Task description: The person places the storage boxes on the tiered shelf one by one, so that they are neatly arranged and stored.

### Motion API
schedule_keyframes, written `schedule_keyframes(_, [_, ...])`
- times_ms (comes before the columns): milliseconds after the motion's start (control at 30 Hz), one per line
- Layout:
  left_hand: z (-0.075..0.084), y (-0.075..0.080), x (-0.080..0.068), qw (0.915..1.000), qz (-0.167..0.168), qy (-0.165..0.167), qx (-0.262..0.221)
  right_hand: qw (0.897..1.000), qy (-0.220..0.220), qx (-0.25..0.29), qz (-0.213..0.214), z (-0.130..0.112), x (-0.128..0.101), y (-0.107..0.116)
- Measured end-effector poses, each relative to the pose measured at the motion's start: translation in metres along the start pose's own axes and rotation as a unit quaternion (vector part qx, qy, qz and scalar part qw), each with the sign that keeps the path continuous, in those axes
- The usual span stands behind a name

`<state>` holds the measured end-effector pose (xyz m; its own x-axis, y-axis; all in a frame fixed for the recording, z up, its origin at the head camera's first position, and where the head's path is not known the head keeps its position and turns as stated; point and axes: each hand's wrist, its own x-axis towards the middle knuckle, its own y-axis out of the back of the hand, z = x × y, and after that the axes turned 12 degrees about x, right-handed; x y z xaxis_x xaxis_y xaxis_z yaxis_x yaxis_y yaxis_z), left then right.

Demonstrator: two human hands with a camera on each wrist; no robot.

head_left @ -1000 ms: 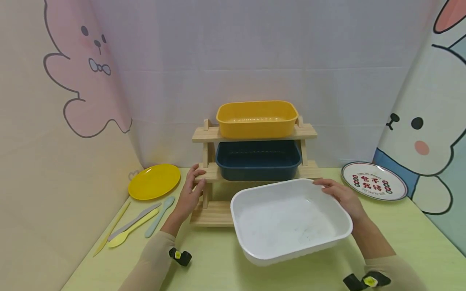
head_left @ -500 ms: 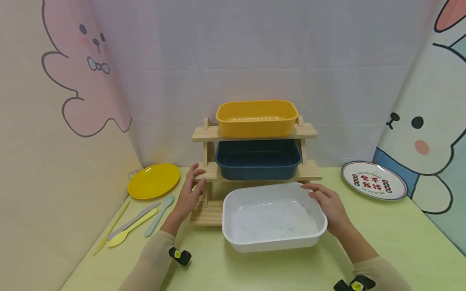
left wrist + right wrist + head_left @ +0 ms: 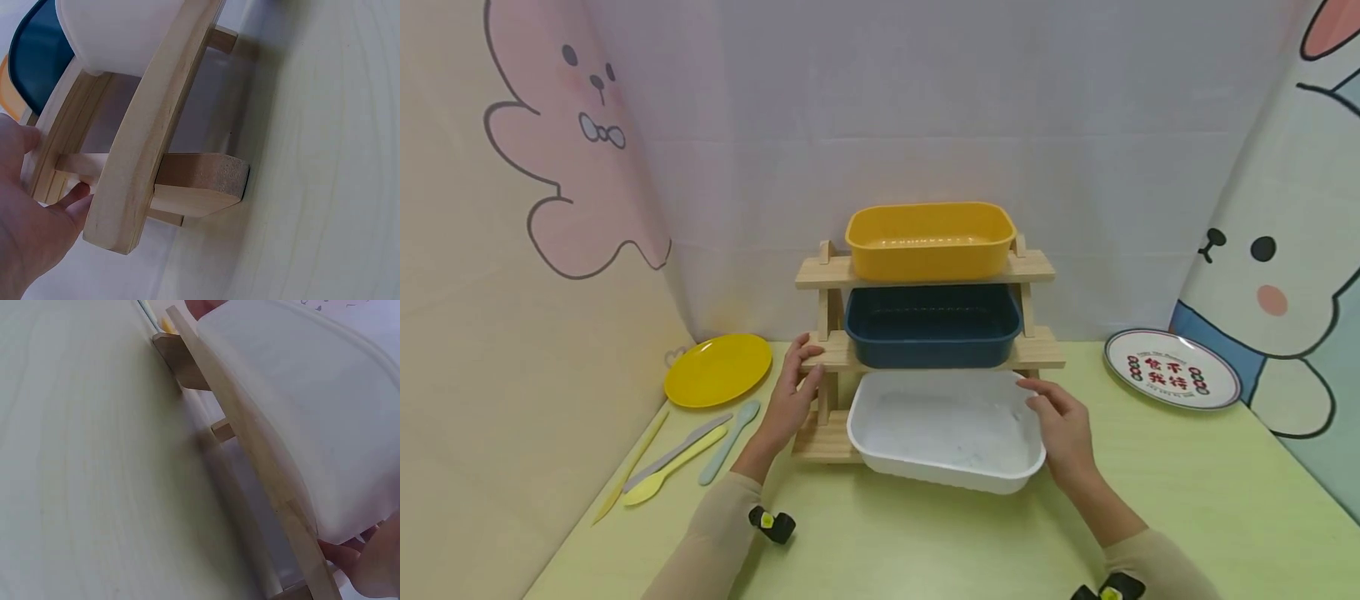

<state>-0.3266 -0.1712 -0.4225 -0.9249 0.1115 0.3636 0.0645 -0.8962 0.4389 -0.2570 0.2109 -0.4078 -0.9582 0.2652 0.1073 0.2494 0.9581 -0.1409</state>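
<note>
A three-tier wooden rack (image 3: 826, 442) stands mid-table. My left hand (image 3: 786, 408) grips the left end of its middle shelf; in the left wrist view the hand's fingers (image 3: 25, 137) and thumb hold the wood. My right hand (image 3: 1063, 433) holds a white rectangular dish (image 3: 951, 433) by its right side. This dish sits at the bottom shelf, slightly turned, its front overhanging the shelf. Whether its base rests fully on the wood cannot be told. A dark blue dish (image 3: 932, 354) occupies the middle shelf and a yellow dish (image 3: 934, 265) the top one.
On the left lie a yellow plate (image 3: 718, 371), a yellow spoon (image 3: 673, 467), a grey knife (image 3: 677, 452), a pale green spoon (image 3: 728, 442) and a thin yellow utensil (image 3: 631, 467). A white plate with red characters (image 3: 1172, 369) is at the right. Printed cloth walls enclose the table.
My right hand has moved the white dish leftward and back, from in front of the rack onto or just over the bottom shelf. The left hand keeps its place on the rack.
</note>
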Motion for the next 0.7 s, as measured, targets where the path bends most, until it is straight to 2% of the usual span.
schedule_keyframes(167, [-0.001,-0.001,0.000,1.0000,0.003,-0.006,0.003,0.999,0.043,-0.010,0.020,0.008,0.002,-0.004])
schedule_keyframes(267, [0.001,-0.001,0.000,1.0000,-0.004,-0.005,-0.001,0.996,0.068,-0.039,0.047,0.010,0.004,-0.005])
schedule_keyframes(367, [0.015,0.002,-0.004,0.9999,-0.009,-0.005,0.001,0.992,0.086,-0.069,0.066,0.007,0.004,-0.004])
schedule_keyframes(433, [0.023,0.004,-0.006,0.9999,-0.012,-0.003,0.004,0.990,0.085,-0.092,0.063,0.003,0.004,-0.002])
schedule_keyframes(533, [0.032,0.007,-0.008,0.9998,-0.016,-0.001,0.007,0.989,0.075,-0.126,0.017,-0.004,0.001,0.003])
schedule_keyframes(600, [0.033,0.007,-0.009,0.9998,-0.017,0.002,0.005,0.985,0.072,-0.151,-0.039,-0.008,-0.001,0.008])
schedule_keyframes(700, [0.033,0.007,-0.009,0.9999,-0.016,0.002,0.001,0.969,0.077,-0.191,-0.139,-0.013,-0.002,0.017])
